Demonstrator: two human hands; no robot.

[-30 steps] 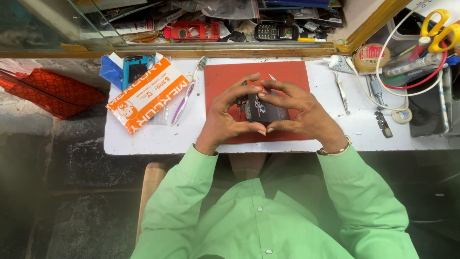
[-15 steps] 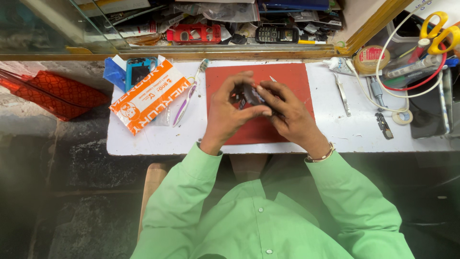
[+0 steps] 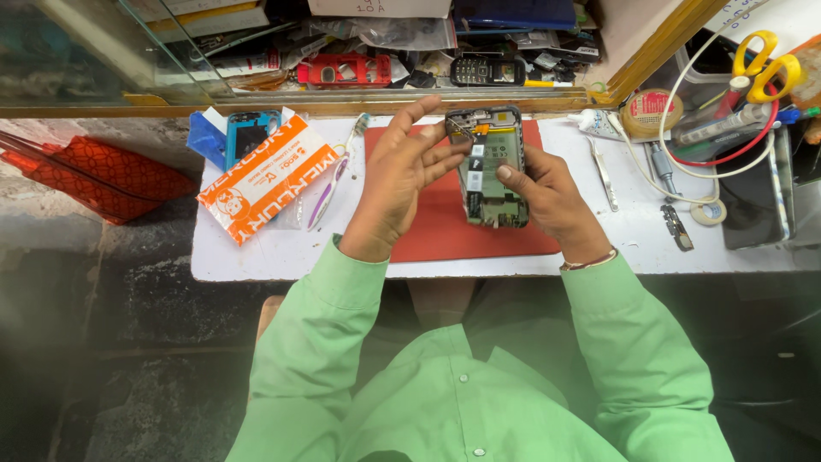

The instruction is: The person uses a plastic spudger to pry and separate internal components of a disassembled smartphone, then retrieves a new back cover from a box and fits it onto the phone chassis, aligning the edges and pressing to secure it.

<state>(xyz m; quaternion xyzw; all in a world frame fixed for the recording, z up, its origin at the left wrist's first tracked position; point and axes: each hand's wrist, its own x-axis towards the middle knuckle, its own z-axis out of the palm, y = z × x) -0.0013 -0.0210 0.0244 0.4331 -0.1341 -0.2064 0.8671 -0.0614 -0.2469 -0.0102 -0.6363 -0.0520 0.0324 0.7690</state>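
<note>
Both hands are now holding the opened phone [image 3: 488, 167] up over the far part of the red mat [image 3: 445, 224], where half a second ago they were bunched low around it near the mat's middle. With its back cover off, the phone is showing a black battery in the upper half, a green circuit board at the near end and a metal frame around them. The right hand [image 3: 552, 198] is gripping the phone's right edge, thumb pressed on the battery. The left hand [image 3: 402, 180] is lying against the left edge with fingers spread loosely, its fingertips touching the top left corner.

An orange and white packet [image 3: 267, 178] is lying toward the left end of the white counter [image 3: 256, 257], partly covering a blue phone frame [image 3: 250, 137]. Beside the mat's right edge, tweezers [image 3: 603, 174] are resting on the counter. At the far right corner, a clear tub [image 3: 697, 85] is holding yellow-handled scissors [image 3: 764, 64] and some pens. Beyond the counter's far edge, a glass-fronted shelf [image 3: 342, 103] is crowded with a red phone shell [image 3: 344, 71], a black keypad phone [image 3: 483, 70] and loose parts.
</note>
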